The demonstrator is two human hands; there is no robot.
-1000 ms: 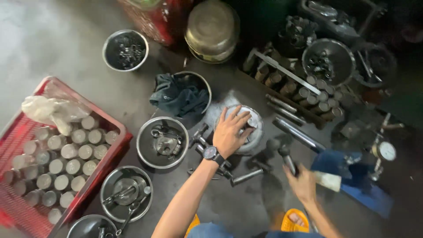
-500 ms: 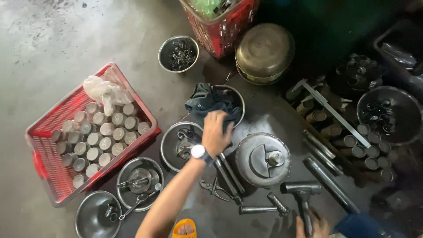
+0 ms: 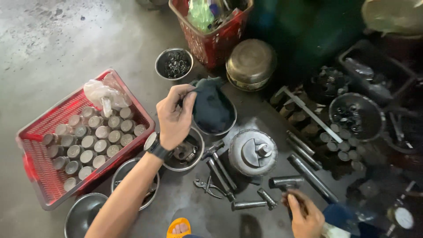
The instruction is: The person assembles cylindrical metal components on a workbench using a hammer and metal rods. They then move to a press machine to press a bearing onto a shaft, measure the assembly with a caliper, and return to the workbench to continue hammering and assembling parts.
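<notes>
My left hand, with a black wristwatch on the wrist, pinches the edge of a dark cloth that lies in a steel bowl on the concrete floor. My right hand sits low at the bottom edge, fingers curled around the handle of a dark metal T-shaped tool. Between the hands stands a round grey metal part with a knob on top.
A red crate of metal cylinders and a plastic bag lies at left. Several steel bowls hold small parts. Pliers, steel rods, a red basket and a brass pot surround them. My sandalled foot is below.
My left hand has moved up from the round metal part to the bowl and taken hold of the dark cloth. The view has shifted, so everything sits lower and more to the right.
</notes>
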